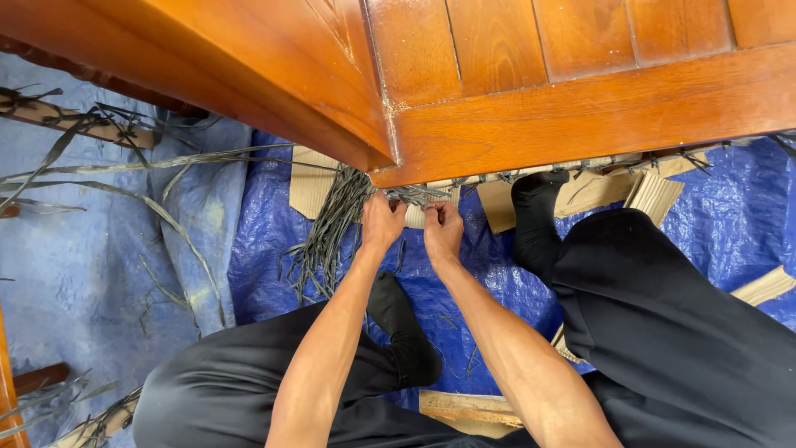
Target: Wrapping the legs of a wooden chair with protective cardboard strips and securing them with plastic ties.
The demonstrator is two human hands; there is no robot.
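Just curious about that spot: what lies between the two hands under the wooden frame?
In the head view, dark straps run between the left hand and right hand, with pale cardboard behind them.

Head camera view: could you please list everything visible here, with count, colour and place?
Wooden furniture piece: one, orange-brown, across the top.
Strands: one bunch, dark grey, hanging below the furniture corner; loose ones at left.
Tarp: one, blue, on the floor at centre and right.
Sheet: one, pale grey-blue, left floor.
Cardboard pieces: several, tan, under the furniture edge.
Legs: two, black trousers and socks, bottom.
Left hand: at the strands under the edge.
Right hand: beside it, pinching the strands.
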